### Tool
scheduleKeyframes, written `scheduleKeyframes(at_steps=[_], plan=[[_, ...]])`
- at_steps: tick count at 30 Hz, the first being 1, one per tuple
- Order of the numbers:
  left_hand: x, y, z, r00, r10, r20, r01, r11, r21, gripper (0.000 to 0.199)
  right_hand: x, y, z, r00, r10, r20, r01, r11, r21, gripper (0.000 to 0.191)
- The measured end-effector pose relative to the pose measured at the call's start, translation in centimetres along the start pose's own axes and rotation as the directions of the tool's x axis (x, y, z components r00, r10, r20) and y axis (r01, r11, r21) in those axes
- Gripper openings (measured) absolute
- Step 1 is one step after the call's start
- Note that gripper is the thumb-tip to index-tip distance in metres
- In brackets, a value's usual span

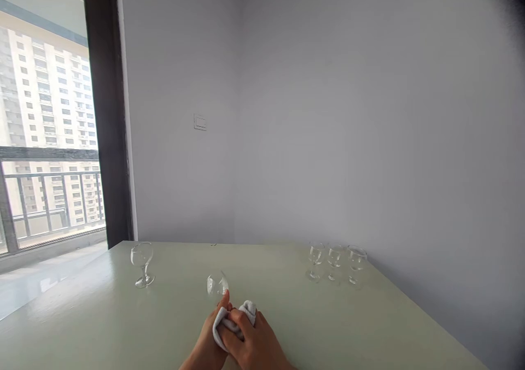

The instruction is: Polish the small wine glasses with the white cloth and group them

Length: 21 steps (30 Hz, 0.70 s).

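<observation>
A clear stemmed glass [217, 284] points bowl-outward just beyond my hands, low in the middle of the view. My left hand [210, 334] is closed around its lower part, thumb raised toward the bowl. Bunched over the glass's stem end is a white cloth [234, 324], pinched in the fingers of my right hand [256, 340]. Both hands press together around the cloth, so the stem and foot of the glass are hidden.
One stemmed glass [142, 264] stands upright on the pale green table [172, 304] at the left. Three more glasses [334, 260] stand in a row at the back right. Behind are a grey wall with a switch [200, 122] and a window on the left.
</observation>
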State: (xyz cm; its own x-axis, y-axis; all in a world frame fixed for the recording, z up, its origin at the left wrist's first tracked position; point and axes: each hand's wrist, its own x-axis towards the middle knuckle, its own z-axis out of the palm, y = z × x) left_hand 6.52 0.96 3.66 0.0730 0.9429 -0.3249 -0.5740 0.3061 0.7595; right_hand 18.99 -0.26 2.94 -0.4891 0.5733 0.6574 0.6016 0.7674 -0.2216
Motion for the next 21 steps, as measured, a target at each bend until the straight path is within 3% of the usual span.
scheduleKeyframes(at_steps=[2, 5, 7, 10, 12, 14, 16, 19, 21], plan=[[-0.6, -0.2, 0.5, 0.991, -0.055, 0.12, 0.061, 0.997, -0.049, 0.035, -0.4, 0.6, 0.4, 0.996, 0.085, -0.031, -0.084, 0.996, 0.026, 0.02], [-1.2, -0.1, 1.1, 0.984, 0.002, 0.177, 0.019, 0.993, -0.115, 0.019, -0.4, 1.5, -0.8, 0.982, 0.19, 0.01, -0.18, 0.911, 0.372, 0.01], [-1.4, 0.1, 1.3, 0.978, 0.047, 0.204, -0.015, 0.988, -0.156, 0.016, -0.1, 1.8, -1.9, 0.945, 0.311, 0.099, -0.293, 0.676, 0.676, 0.011], [-1.5, 0.2, 1.4, 0.943, 0.117, 0.311, -0.052, 0.976, -0.209, 0.012, 0.3, 1.4, -2.2, 0.878, 0.41, 0.246, -0.339, 0.171, 0.925, 0.023], [-1.5, 0.1, 1.4, 0.922, 0.174, 0.345, -0.102, 0.971, -0.217, 0.011, 0.5, 0.9, -1.7, 0.85, 0.438, 0.292, -0.28, -0.093, 0.956, 0.028], [-1.5, -0.3, 1.5, 0.914, 0.213, 0.344, -0.169, 0.974, -0.154, 0.012, 0.5, 0.4, -1.2, 0.817, 0.475, 0.327, -0.223, -0.264, 0.939, 0.03], [-1.4, -0.6, 1.5, 0.912, 0.265, 0.313, -0.271, 0.962, -0.026, 0.017, 0.5, 0.0, -0.7, 0.75, 0.511, 0.421, -0.228, -0.398, 0.889, 0.033], [-1.1, -1.0, 1.5, 0.893, 0.394, 0.216, -0.44, 0.862, 0.25, 0.025, 0.4, -0.4, 0.0, 0.657, 0.496, 0.568, -0.28, -0.539, 0.794, 0.044], [-0.5, -1.2, 1.3, 0.876, 0.455, 0.161, -0.479, 0.781, 0.4, 0.03, 0.3, -0.6, 0.5, 0.665, 0.478, 0.574, -0.286, -0.547, 0.786, 0.048]])
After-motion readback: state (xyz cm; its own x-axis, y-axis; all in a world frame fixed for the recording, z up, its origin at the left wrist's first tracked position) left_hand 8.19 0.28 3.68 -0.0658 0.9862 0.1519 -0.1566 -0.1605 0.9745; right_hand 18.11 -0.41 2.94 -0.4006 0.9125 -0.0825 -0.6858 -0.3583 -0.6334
